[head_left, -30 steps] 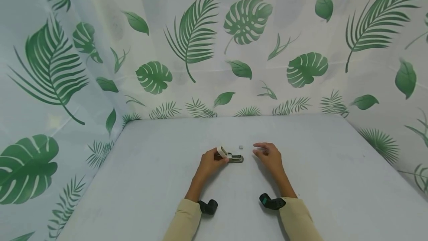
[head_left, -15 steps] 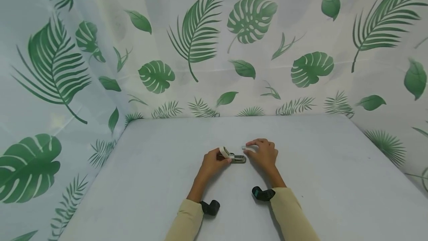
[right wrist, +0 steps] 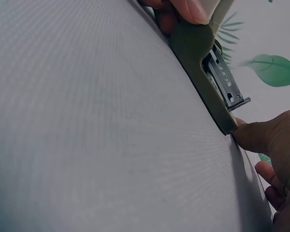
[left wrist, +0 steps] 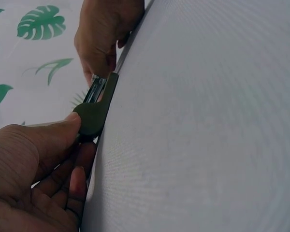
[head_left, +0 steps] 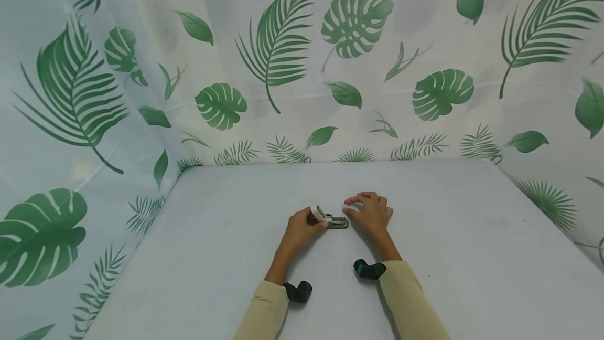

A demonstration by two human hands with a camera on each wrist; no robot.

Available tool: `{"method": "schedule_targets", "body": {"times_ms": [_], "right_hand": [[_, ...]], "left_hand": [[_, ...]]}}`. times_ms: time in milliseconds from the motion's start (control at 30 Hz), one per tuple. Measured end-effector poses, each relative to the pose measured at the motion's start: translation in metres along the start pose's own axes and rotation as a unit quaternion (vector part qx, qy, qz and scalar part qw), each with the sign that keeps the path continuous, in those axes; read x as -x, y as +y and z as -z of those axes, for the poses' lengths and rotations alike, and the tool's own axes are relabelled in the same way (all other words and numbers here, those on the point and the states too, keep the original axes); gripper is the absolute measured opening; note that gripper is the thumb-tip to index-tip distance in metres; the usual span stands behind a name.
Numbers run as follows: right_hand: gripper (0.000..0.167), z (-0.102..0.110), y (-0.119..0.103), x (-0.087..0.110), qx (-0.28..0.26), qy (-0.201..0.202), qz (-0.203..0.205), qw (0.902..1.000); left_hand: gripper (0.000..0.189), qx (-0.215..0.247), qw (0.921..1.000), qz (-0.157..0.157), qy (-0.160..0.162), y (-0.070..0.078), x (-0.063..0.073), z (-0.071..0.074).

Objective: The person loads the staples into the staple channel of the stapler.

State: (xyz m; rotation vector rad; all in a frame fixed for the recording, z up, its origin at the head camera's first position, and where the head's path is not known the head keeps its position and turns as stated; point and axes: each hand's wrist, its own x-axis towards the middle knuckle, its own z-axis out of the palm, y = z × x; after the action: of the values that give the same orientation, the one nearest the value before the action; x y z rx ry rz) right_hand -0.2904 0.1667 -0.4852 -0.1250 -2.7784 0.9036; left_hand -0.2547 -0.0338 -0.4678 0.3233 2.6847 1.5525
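A stapler (head_left: 337, 222) with a dark green base, a cream top and a metal magazine lies on the table, its top swung up. My left hand (head_left: 299, 229) grips its hinge end; the left wrist view shows the thumb (left wrist: 70, 126) pressed on the green side. Just beyond the stapler's front end, my right hand (head_left: 374, 216) pinches a small pale grey block of staples (head_left: 345, 206) between thumb and index finger. In the right wrist view the thumb (right wrist: 253, 137) overlaps the tip of the base, and the staples are hidden.
A white table (head_left: 226, 256) spreads out around both hands. Behind it and to the sides hangs a pale curtain (head_left: 292, 135) with green leaf prints. Black wrist cameras sit at both cuffs.
My right hand has come in leftward to the small block of staples and now pinches it. The left hand still holds the stapler in place.
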Motion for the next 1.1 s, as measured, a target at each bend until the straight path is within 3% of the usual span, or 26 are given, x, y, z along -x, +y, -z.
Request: {"method": "schedule_targets", "body": {"times_ms": [300, 500, 667, 867, 1000, 1100], "right_hand": [[0.022, 0.000, 0.001, 0.002, 0.002, 0.007, -0.008, 0.9999], [0.021, 0.002, 0.003, 0.003, -0.035, 0.005, -0.007, 0.9993], [0.022, 0.008, 0.004, 0.004, -0.086, -0.021, 0.018, 0.9959], [0.022, 0.017, 0.003, 0.011, -0.154, -0.075, 0.053, 0.9837], [0.024, 0.018, 0.002, 0.016, -0.158, -0.104, 0.070, 0.9795], [0.022, 0.017, 0.000, 0.019, -0.153, -0.104, 0.087, 0.9790]], "left_hand": [[0.029, 0.001, 1.0000, -0.005, 0.001, -0.001, 0.001, -0.002], [0.028, 0.007, 1.0000, -0.004, 0.001, -0.001, 0.000, -0.001], [0.029, 0.006, 1.0000, -0.006, 0.000, -0.002, -0.001, 0.000], [0.029, 0.005, 0.9999, -0.013, 0.000, -0.003, -0.002, 0.000], [0.028, 0.007, 0.9999, -0.014, 0.004, -0.002, -0.001, 0.001], [0.028, 0.008, 0.9999, -0.012, 0.005, 0.000, 0.000, 0.001]]}}
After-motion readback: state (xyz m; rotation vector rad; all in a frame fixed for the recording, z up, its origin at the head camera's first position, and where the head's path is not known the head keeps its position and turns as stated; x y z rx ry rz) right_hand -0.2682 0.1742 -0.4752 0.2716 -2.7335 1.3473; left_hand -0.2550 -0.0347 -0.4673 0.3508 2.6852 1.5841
